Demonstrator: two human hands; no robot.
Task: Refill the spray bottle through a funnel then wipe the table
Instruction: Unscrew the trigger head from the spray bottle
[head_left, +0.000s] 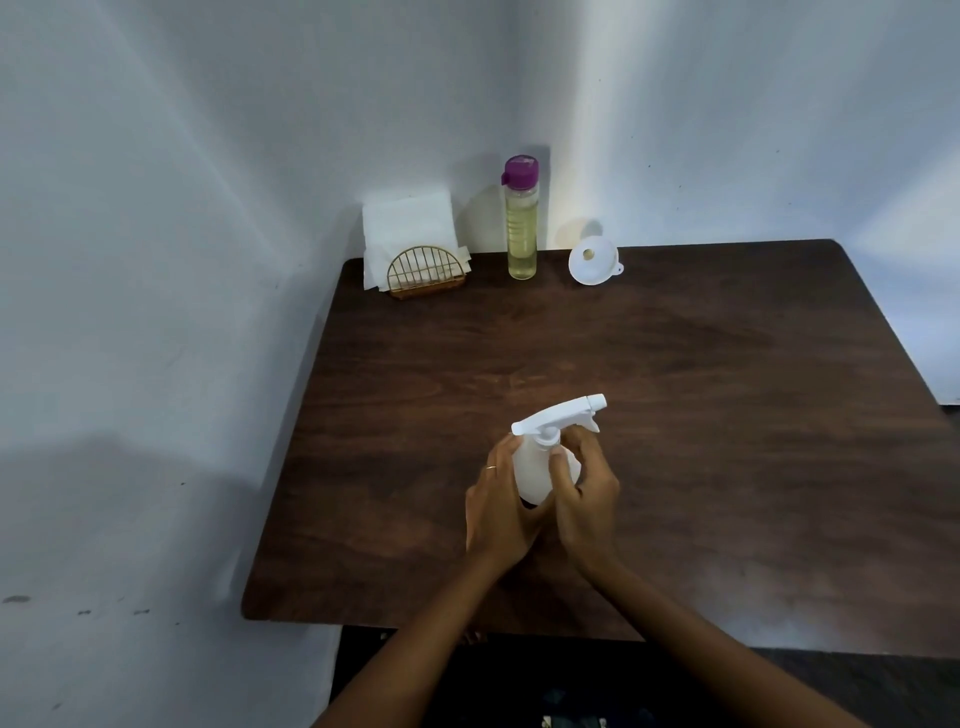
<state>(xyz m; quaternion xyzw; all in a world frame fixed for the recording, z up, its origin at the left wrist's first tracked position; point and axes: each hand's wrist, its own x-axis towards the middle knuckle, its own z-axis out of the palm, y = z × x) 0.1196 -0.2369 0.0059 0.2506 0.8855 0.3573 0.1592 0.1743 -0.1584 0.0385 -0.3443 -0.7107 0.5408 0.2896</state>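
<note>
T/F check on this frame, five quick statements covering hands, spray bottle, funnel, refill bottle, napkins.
1. Both hands hold the spray bottle. True: the left hand grips its body and the right hand grips at the neck.
2. The funnel sits in the spray bottle's neck. False: it lies on the table near the back edge, apart from the bottle.
3. The trigger head is still on the spray bottle. True.
4. The refill bottle has its purple cap off. False: the cap is on.
5. The napkins stand in a gold wire holder, left of the refill bottle. True.
</note>
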